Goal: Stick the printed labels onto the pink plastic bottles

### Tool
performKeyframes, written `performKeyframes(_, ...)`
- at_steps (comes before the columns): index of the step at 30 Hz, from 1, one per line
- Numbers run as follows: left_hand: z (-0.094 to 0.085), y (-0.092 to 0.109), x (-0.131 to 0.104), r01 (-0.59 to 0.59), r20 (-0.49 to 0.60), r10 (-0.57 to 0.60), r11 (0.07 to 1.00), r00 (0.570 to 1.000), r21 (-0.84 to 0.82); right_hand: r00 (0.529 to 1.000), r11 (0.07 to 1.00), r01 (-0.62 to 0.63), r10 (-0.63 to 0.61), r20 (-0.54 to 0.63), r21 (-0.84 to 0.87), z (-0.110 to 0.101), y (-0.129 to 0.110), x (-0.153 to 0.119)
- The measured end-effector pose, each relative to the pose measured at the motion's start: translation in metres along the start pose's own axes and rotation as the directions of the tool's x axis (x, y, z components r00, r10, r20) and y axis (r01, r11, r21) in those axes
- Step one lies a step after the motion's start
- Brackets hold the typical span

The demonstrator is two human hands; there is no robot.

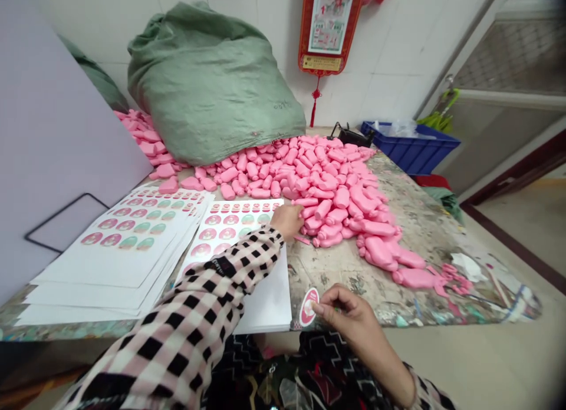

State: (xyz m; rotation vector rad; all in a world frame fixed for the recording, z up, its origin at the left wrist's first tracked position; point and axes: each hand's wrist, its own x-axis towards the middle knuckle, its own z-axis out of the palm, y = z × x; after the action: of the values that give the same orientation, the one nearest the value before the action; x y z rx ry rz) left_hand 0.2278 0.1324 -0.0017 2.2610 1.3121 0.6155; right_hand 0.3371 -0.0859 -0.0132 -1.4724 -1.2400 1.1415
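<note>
Holding one sticker (309,307) in one right hand (316,304).

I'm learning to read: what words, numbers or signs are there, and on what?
Nothing can be read surely.
Red-framed paper wall hanging: blurred.
Green cloth sack: marks unclear.
Pink-and-white oval sticker, right hand: too small.
White paper sticker sheets: too small.
Black patch on checked sleeve: blurred.

Smooth matt pink pieces (252,171) lie below wrinkled green cloth (212,86)
</note>
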Motion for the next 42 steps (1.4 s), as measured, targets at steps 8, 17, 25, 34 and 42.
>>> performKeyframes(8,-0.07,-0.029,-0.062,0.209,0.058,-0.202,0.893,0.978,-0.399,1.0,0.999,0.0,0.0,-0.006,0.055,-0.005,0.001,0.009)
performKeyframes(17,-0.099,-0.04,-0.154,0.468,0.42,-0.225,0.57,0.879,-0.675,0.947,0.995,0.103,-0.103,0.305,0.017,0.056,-0.042,0.02)
performKeyframes(25,-0.082,-0.033,-0.189,0.444,0.362,-0.313,0.251,0.878,-0.86,0.88,0.993,-0.033,-0.024,0.475,0.11,0.079,-0.046,0.013)
performKeyframes(34,-0.052,-0.006,-0.218,0.314,0.379,-0.288,-0.247,0.88,-0.917,0.862,0.992,-0.056,-0.011,0.506,0.116,0.08,-0.058,0.004)
performKeyframes(42,-0.048,0.009,-0.232,0.25,0.354,-0.27,-0.353,0.895,-0.902,0.858,0.992,0.033,-0.091,0.506,0.123,0.079,-0.062,0.001)
